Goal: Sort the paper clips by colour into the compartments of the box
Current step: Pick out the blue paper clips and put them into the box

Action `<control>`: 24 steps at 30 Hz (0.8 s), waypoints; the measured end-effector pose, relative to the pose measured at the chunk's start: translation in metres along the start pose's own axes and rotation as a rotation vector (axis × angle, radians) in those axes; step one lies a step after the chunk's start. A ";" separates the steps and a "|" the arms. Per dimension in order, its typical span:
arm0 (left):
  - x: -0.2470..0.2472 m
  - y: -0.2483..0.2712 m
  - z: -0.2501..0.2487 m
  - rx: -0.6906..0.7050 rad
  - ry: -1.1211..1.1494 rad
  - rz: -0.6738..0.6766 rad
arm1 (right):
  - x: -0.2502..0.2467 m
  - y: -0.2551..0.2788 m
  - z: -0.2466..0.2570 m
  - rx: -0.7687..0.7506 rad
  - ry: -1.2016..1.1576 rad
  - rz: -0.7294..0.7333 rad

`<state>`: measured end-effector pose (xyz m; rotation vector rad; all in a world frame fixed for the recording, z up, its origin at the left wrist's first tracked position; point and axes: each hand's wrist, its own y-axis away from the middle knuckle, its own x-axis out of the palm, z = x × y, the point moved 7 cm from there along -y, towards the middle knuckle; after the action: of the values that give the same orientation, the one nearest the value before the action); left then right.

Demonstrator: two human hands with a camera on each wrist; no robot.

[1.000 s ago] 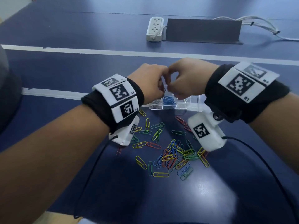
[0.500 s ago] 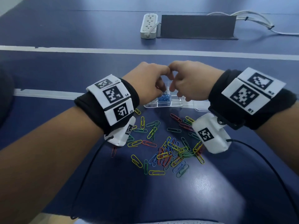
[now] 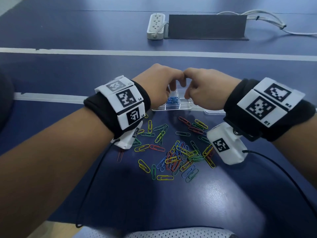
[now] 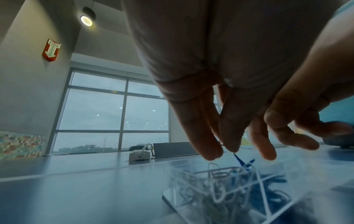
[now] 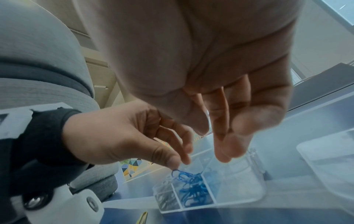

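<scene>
Both hands over the clear compartment box (image 3: 173, 107), landmark for everything here. Left hand (image 3: 160, 86) above the box's blue compartment; its thumb and fingertip (image 5: 173, 162) look to be pinching a blue paper clip (image 5: 177, 172) at the top of the blue clips (image 3: 173, 100) already in that cell, though contact is hard to confirm. From the left wrist view the clip's tip (image 4: 237, 158) sits right under the fingertips, so grip reads as closed on it, maybe about to let go. Right hand (image 3: 204, 93) also above the box, to the right of the left one, fingers hanging fairly straight and relaxed, nothing in them: grip open. Silver clips (image 4: 216, 181) fill the cell left of the blue one; other cells look empty or too blurred to tell.

Unsorted pile of mixed clips (image 3: 180, 152) lies on the desk (image 3: 68, 69) on the near side of the box, well spread. A second clear tray or lid (image 3: 214, 112) lies just right of the box.

Step in hand, my read: dropping blue into the blue cell. Do it well: keep the pinch centred over that cell, release low so the clip doesn't bounce over the divider into silver, check it isn't hooked to a neighbour. Right hand free, could steady the box. Most of the sorting looks left.
</scene>
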<state>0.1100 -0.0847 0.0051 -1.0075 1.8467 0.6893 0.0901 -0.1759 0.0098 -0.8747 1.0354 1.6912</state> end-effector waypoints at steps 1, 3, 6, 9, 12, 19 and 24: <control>-0.001 -0.001 0.000 -0.001 -0.035 -0.018 | 0.000 0.001 0.000 0.005 0.003 0.001; -0.002 -0.001 0.000 -0.009 -0.083 -0.037 | 0.000 0.002 -0.001 0.011 0.005 0.001; 0.000 -0.002 0.002 -0.058 -0.130 -0.036 | 0.003 0.002 -0.002 -0.001 0.018 -0.004; 0.005 -0.006 0.002 -0.098 -0.194 0.005 | 0.006 -0.001 -0.004 -0.002 0.044 -0.008; 0.006 -0.009 0.001 -0.129 -0.274 0.007 | 0.009 -0.003 -0.006 0.002 0.055 -0.004; 0.003 -0.012 0.003 -0.165 -0.220 -0.022 | 0.013 -0.005 -0.005 -0.005 0.067 -0.013; -0.004 -0.005 0.006 -0.152 -0.029 -0.022 | 0.011 -0.005 -0.006 -0.018 0.107 -0.030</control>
<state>0.1179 -0.0813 0.0062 -1.1083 1.7762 0.8363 0.0922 -0.1763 -0.0034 -0.9966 1.0741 1.6461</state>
